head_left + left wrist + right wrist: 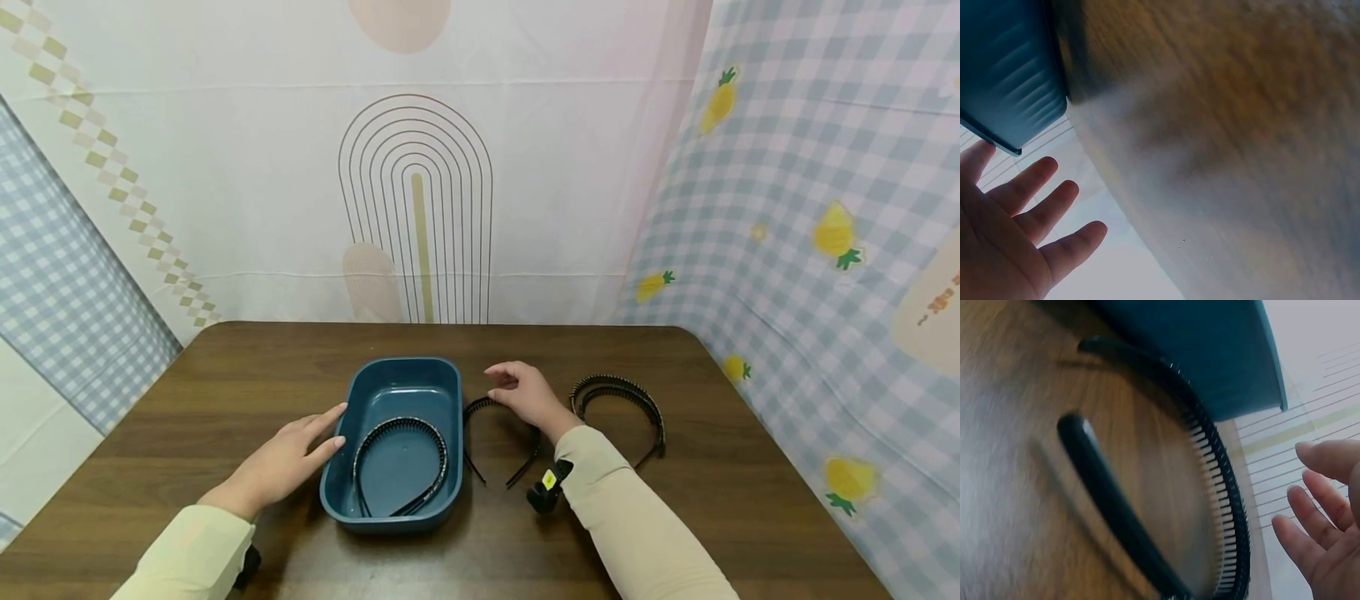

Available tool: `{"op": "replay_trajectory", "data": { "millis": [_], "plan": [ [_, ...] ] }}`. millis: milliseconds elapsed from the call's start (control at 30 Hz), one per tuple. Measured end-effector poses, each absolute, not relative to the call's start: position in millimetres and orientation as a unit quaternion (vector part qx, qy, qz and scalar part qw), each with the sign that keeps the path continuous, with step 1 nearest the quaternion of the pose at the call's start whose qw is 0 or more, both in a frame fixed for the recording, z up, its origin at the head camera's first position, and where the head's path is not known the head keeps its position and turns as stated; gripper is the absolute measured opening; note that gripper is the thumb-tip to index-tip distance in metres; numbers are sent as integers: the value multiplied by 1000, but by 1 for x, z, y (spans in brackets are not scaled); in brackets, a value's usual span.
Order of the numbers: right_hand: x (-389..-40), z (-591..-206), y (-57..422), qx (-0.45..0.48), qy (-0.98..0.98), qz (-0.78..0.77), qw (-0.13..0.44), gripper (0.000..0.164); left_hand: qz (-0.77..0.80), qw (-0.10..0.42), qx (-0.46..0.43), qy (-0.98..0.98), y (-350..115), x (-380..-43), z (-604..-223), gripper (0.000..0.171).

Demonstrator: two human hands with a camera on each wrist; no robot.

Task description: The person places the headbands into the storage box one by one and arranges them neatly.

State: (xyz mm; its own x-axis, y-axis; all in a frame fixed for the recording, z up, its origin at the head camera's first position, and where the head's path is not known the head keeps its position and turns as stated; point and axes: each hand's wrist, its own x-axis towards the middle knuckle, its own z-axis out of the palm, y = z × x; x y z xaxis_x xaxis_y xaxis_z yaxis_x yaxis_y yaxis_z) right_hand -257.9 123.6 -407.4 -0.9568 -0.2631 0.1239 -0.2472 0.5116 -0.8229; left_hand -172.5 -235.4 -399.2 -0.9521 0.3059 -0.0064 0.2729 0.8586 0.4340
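A dark headband (480, 402) with comb-like teeth along its inner side lies just right of the blue bin (348, 521). My right hand (528, 396) is over the top of its arch, fingers loosely bent. In the right wrist view those fingers (1313, 550) stand apart from the headband (1229, 506), with nothing between them. At the bin's left side, my left hand (281, 462) rests with extended fingers at the rim. The left wrist view shows these fingers (1054, 206) spread, one right at the bin's edge. Inside the bin lies another dark headband (438, 450).
More dark headbands (651, 400), overlapping each other, lie right of my right wrist. Everything stands on a brown wooden table (247, 367). A patterned white cloth (247, 183) hangs behind it, and a blue checked cloth (780, 308) hangs along the right.
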Motion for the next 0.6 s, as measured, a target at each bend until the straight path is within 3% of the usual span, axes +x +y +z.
{"op": "replay_trajectory", "data": {
  "millis": [233, 600],
  "plan": [
    [-257, -412, 134, -147, 889, -434, -7, 34, 219, 36, 150, 963, -236, -172, -399, 64],
    [-259, -420, 141, -128, 902, -411, 20, 34, 223, 33, 154, 962, -236, -172, -399, 62]
  ]
}}
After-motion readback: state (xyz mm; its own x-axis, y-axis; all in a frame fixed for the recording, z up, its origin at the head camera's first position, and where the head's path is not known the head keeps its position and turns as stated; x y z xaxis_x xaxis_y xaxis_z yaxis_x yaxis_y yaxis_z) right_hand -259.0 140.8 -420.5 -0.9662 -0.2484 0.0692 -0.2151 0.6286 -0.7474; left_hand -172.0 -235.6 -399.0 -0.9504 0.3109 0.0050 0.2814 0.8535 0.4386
